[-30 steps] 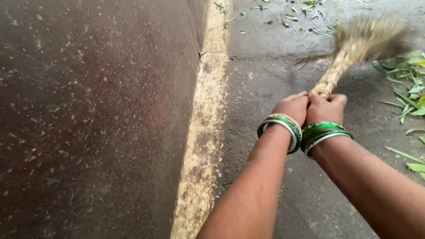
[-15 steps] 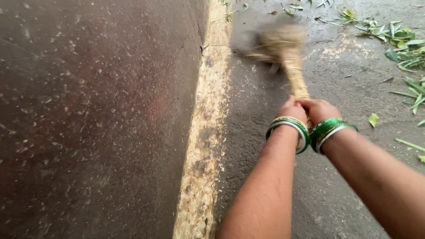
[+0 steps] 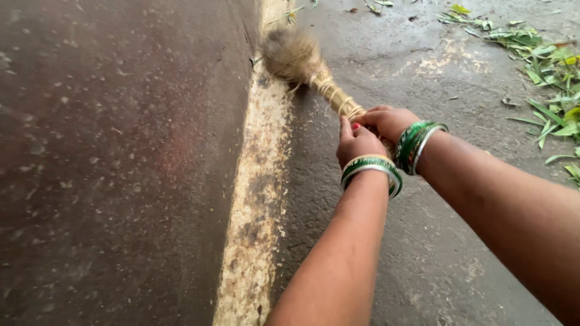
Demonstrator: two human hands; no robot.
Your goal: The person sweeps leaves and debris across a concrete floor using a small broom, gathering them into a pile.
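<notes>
Both my hands grip the bound handle of a straw broom [image 3: 314, 75]. My left hand [image 3: 357, 143] sits nearer me, and my right hand [image 3: 389, 121] wraps the handle just beyond it. Green bangles ring both wrists. The broom's bristle head, blurred, lies up and to the left, against the foot of a dark reddish wall [image 3: 121, 163] where a pale yellowish strip [image 3: 257, 199] meets the grey concrete floor [image 3: 423, 72].
Green leaves [image 3: 544, 66] and leafy twigs lie scattered on the wet grey floor at the upper right and along the top edge. The speckled wall fills the whole left half of the view.
The broom has swung from the right, near the leaves, leftward across the floor to the base of the wall. Both hands moved left with it.
</notes>
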